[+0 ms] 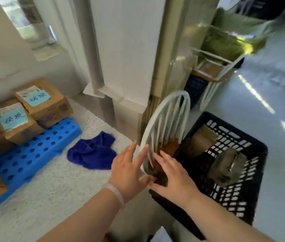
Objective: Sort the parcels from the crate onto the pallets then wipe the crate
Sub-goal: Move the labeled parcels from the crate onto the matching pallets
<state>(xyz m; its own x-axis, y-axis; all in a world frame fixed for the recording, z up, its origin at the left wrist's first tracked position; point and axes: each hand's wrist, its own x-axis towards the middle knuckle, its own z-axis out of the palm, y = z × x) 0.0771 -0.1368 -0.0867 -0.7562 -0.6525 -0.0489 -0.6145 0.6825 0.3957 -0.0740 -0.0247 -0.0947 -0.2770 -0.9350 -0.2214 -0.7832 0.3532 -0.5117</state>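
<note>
Head view: left hand (pixel 126 169) and right hand (pixel 174 177), fingers (pixel 142 154) straight, at left rim of crate (pixel 234 128), parcel (pixel 225 168) inside.

Daylit interior, wide-angle view with motion blur.
We note window (pixel 24 20) light at upper left, glare streaks on the floor (pixel 255 93), and smeared edges at upper right.

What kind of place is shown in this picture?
Probably a storeroom or parcel-sorting corner: labelled brown cardboard parcels are stacked on a blue perforated plastic pallet, and a black plastic lattice crate nearby holds more boxes.
</note>
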